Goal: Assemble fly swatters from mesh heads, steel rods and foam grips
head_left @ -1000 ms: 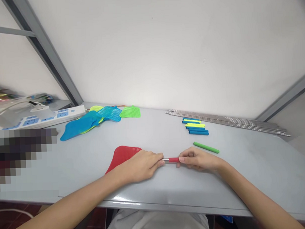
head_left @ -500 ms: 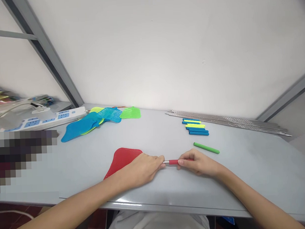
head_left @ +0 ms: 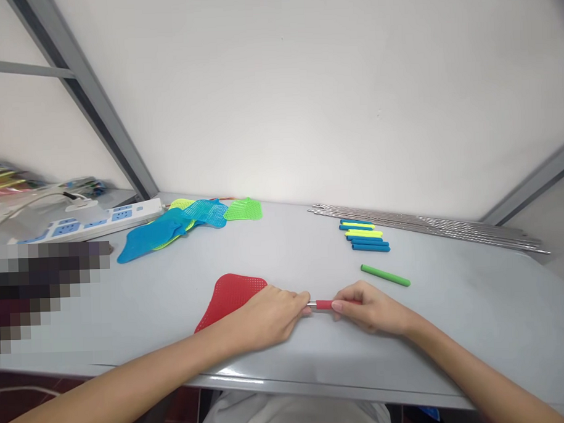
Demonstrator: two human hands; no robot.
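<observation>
My left hand (head_left: 279, 314) is closed around a thin metal rod (head_left: 312, 304); only a short piece of it shows between my hands. A red handle sleeve (head_left: 324, 304) sits on the rod's right end, pinched between the thumb and fingers of my right hand (head_left: 369, 307). Under and beside my left forearm lies a red perforated fly swatter head (head_left: 233, 296), partly covered by that hand. Whether the rod joins the red head is hidden. Beyond my right hand, a single green handle sleeve (head_left: 386, 276) rests on the grey table (head_left: 306, 247).
Several blue and yellow sleeves (head_left: 370, 246) lie at the back right, before a bundle of long metal rods (head_left: 430, 228). Blue, yellow and green swatter heads (head_left: 146, 236) overlap at the back left, near a white power strip (head_left: 95, 223). A white wall (head_left: 283, 113) stands behind.
The view has shifted slightly. Both hands keep their hold on the rod and red sleeve, with little visible change between them.
</observation>
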